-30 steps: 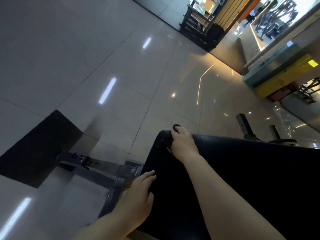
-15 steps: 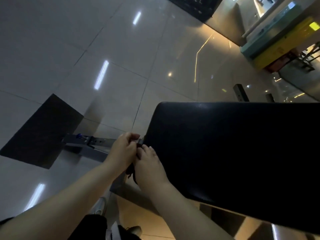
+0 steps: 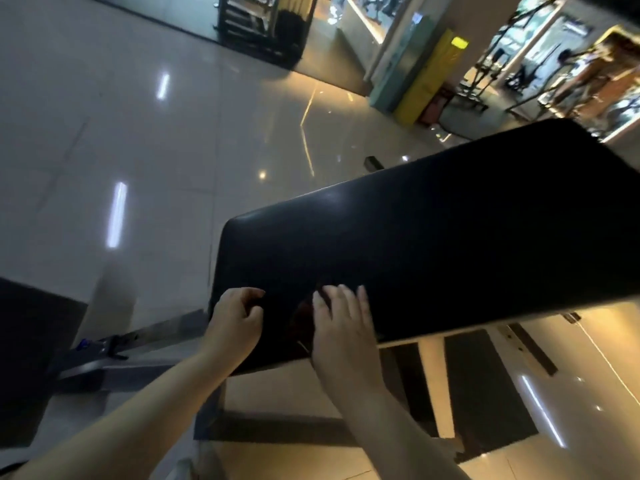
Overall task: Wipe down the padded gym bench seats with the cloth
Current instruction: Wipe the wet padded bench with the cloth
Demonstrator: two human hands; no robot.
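The black padded bench seat [image 3: 433, 244] runs from the lower middle up to the right. Both of my hands are at its near left end. My left hand [image 3: 235, 318] has its fingers curled and pinches the edge of a dark cloth [image 3: 299, 317], which is hard to make out against the black pad. My right hand [image 3: 343, 323] lies on the cloth's right side with straight fingers spread over the pad. Most of the cloth lies between the two hands; its outline is dim.
The bench's grey metal foot [image 3: 86, 356] sticks out on the floor at lower left. Glossy tiles [image 3: 156, 140] surround the bench, with dark floor mats [image 3: 481, 396] under it. A yellow pad [image 3: 427, 77] and gym machines [image 3: 519, 64] stand at the back right.
My view has swung up and right along the bench. My hands moved from the pad's left edge onto its top and drew apart, the right hand now flat on the cloth.
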